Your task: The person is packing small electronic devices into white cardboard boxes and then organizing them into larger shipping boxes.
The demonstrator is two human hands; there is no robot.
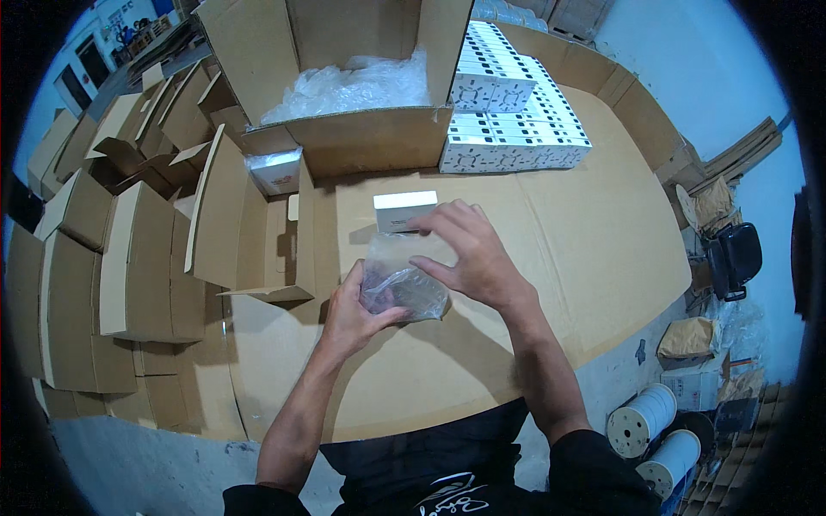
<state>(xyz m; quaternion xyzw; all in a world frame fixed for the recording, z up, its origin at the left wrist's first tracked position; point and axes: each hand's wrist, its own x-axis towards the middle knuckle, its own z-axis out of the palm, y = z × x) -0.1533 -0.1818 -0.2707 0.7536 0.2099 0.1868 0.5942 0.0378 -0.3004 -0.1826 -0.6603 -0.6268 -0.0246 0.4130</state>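
Note:
My left hand (354,314) is closed round the lower left part of a clear plastic bag (403,288), its thumb lying across the front. My right hand (471,255) hovers at the bag's upper right, thumb and fingers apart, with the thumb overlapping the bag's edge; whether it touches cannot be told. Just beyond the bag a small white box (404,209) stands on the cardboard-covered table (594,249). The right fingertips come close to that box's lower right corner. What the bag contains, if anything, is not distinct.
An open carton (288,249) at the left holds a wrapped white box (277,175). Behind, a large carton (370,142) contains clear plastic wrap (361,86). White boxes (516,146) are stacked at the back right. Several brown cartons (138,267) crowd the left; cable spools (644,420) stand lower right.

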